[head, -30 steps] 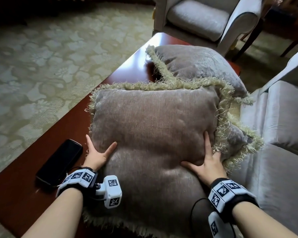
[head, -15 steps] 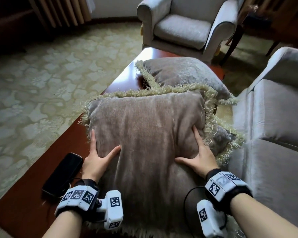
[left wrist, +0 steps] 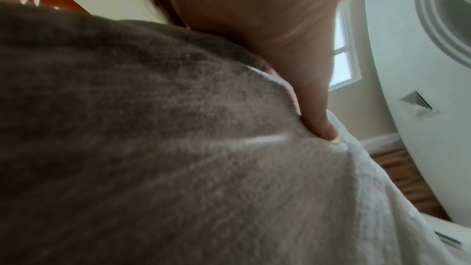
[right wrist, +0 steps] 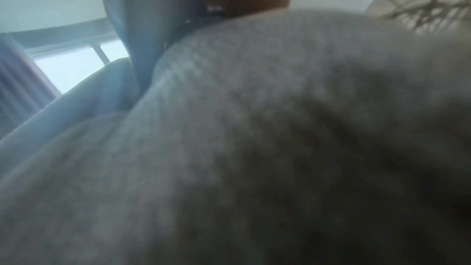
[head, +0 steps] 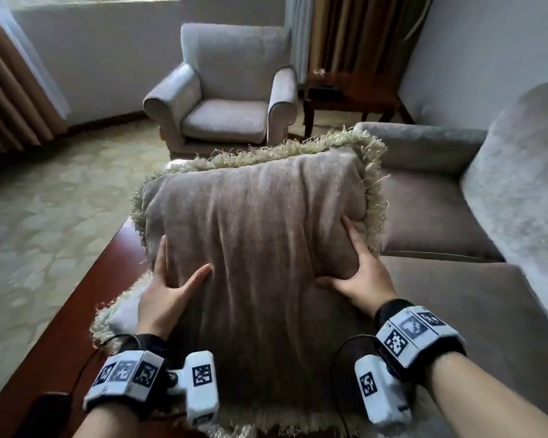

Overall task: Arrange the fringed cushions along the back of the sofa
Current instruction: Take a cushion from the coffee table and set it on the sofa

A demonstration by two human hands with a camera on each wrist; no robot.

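I hold a taupe fringed cushion (head: 260, 235) upright in front of me, above the coffee table's right edge. My left hand (head: 181, 263) grips its left side, the thumb pressed into the front, as the left wrist view shows with the thumb (left wrist: 318, 108) dug into the cushion's fabric (left wrist: 178, 148). My right hand (head: 339, 254) grips the right side beside the fringe; the blurred right wrist view is filled by the cushion (right wrist: 254, 128). A second fringed cushion (head: 114, 314) lies on the table, mostly hidden behind the first. The grey sofa (head: 440, 216) is to the right, with its backrest (head: 519, 191) bare.
A red-brown coffee table (head: 76, 311) runs along my left, with a dark phone (head: 45, 412) at its near end. A grey armchair (head: 228, 99) stands ahead, a dark wooden side table (head: 351, 93) beside it. Patterned carpet (head: 45, 216) covers the floor on the left.
Both hands have closed on the top cushion and lifted it off the pile to an upright position. The view has risen, and the sofa and armchair show more fully.
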